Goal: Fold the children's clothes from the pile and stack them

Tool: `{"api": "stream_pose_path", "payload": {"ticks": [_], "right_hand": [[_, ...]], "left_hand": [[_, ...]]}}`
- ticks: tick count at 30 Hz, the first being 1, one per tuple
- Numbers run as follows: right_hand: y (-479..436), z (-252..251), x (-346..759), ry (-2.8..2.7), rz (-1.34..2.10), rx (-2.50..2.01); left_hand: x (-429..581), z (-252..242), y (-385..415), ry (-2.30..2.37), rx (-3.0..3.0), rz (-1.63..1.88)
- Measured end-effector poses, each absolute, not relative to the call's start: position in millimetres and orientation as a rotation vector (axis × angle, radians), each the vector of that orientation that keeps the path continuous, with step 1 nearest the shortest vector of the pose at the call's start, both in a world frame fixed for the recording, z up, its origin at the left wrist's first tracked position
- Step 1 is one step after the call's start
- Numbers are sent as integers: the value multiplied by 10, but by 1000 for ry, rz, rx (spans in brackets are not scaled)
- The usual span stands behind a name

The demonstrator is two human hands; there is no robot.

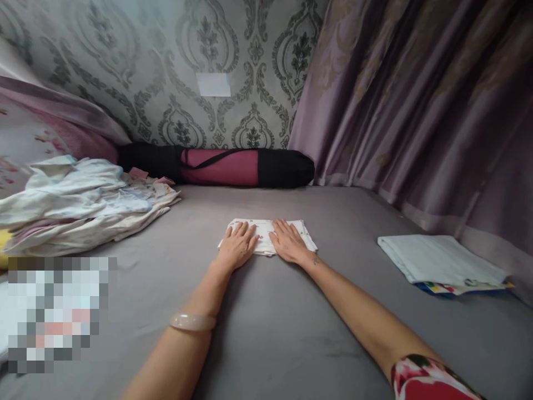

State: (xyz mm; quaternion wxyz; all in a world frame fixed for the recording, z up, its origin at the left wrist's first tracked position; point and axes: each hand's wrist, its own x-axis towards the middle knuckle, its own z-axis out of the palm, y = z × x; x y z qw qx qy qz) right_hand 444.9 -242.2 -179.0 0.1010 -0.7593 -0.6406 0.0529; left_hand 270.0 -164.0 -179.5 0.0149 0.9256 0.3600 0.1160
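A folded white cloth (264, 243) with small printed marks lies flat on the grey bed sheet (266, 311), straight in front of me. My left hand (239, 243) rests palm down on its left part, fingers stretched out. On the right part, my right hand (288, 240) lies flat too, its fingers extended over the fabric. Neither hand grips anything. The cloth's middle shows between my hands, while the areas under my palms are hidden. A pale bangle (192, 321) circles my left forearm.
Loose pale clothes (87, 194) are heaped at the left. A folded light cloth (441, 258) sits at the right over something colourful. A long black and maroon bag (220, 166) lies along the patterned wall. Purple curtains (400, 100) hang at the right; the lower left is pixelated.
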Motion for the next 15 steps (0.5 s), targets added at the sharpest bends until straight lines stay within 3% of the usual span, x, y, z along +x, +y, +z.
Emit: {"api": "stream_pose_path", "payload": {"ticks": [15], "right_hand": [[-2544,-1785,4705,-1790,173,-2364]], "left_hand": [[2629,-1851,-1586,1371,2714,333]]}}
